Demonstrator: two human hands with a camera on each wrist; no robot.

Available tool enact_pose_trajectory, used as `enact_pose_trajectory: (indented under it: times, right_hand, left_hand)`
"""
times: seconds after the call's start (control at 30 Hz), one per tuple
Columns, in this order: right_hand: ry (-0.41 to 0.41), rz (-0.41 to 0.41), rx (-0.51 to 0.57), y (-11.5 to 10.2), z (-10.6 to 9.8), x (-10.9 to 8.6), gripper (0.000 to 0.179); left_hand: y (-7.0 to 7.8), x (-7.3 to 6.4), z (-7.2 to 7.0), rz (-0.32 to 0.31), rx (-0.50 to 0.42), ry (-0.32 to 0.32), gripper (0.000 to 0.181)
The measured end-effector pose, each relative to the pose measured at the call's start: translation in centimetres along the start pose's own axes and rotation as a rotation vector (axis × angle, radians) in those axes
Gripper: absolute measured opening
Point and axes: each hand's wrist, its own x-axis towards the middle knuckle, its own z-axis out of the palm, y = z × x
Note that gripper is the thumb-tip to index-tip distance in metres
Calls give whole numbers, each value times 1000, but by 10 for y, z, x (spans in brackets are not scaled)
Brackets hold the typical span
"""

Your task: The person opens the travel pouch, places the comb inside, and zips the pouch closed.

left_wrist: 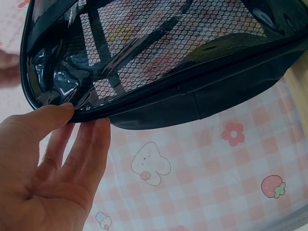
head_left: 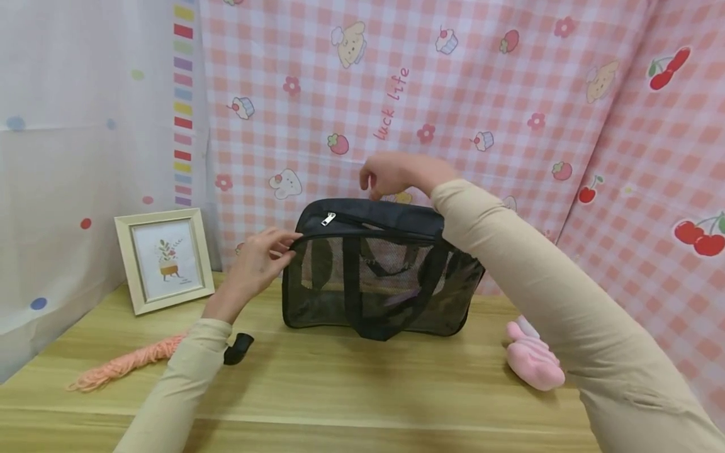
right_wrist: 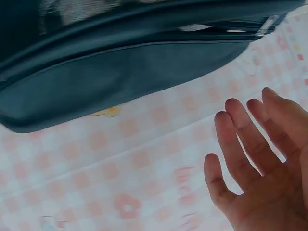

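A see-through bag point(head_left: 320, 308) with black trim, dark handles and a mesh panel stands upright on the table. My left hand point(head_left: 256, 263) pinches its upper left edge; in the left wrist view, the thumb and fingers of that hand point(left_wrist: 62, 159) close on the black piping of the bag point(left_wrist: 159, 106). A silver zipper pull point(head_left: 328, 219) lies near the left end of the bag's top, with a narrow gap in the zip to its right. Above the bag's top, my right hand point(head_left: 399, 173) hovers apart from it, holding nothing, its fingers point(right_wrist: 243, 139) loosely bent.
Behind my left forearm lie a bundle of peach yarn point(head_left: 130, 363) and a small black object point(head_left: 238, 348). A framed picture point(head_left: 165, 260) stands at the back left of the wooden table point(head_left: 340, 402). A pink plush-like item point(head_left: 535, 362) sits at the right. Checked cloth point(head_left: 317, 38) hangs behind.
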Motion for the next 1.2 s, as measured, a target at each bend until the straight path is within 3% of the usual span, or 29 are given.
enact_pose_trajectory:
  times: [0.23,0.5,0.7,1.0,1.2]
  right_hand:
    - [-72,-26,-11,-41,-3,30,29]
    - [-194,29,110,-44,27,48,24]
    - [-156,33,181,-40,34,51,20]
    - [-118,14,176,-41,37,57,24]
    - [16,-30,177,-33,30,53,20]
  left_hand:
    - [1,-2,2,15,-27,29,30]
    - [4,1,6,13,-12,-3,30]
    - [3,5,3,32,-14,-4,30]
    - [-2,2,-3,33,-14,8,29]
    - [-1,2,-2,33,-17,16,29]
